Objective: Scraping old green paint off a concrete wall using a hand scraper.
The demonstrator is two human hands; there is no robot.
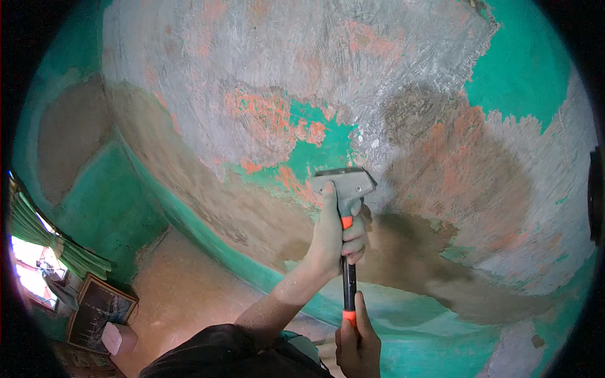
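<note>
A long-handled scraper (350,277) with a wide grey head and a black handle with orange bands stands upright in front of the wall. My left hand (337,236) is wrapped round its neck just below the head, the index finger laid up along the head. Lower down, my right hand (358,346) grips the handle near the lower orange band. The blade edge lies at a patch of green paint (321,151), beside orange remnants; whether it touches cannot be told. Around it the wall (208,57) is bare, scratched grey plaster.
More green paint (520,63) covers the wall at upper right. A green band (208,242) runs along the wall's bottom above a tan floor (183,283). At far left are a bright window (34,271) with a green curtain (38,230), a framed panel (94,309) and a pale box (120,338).
</note>
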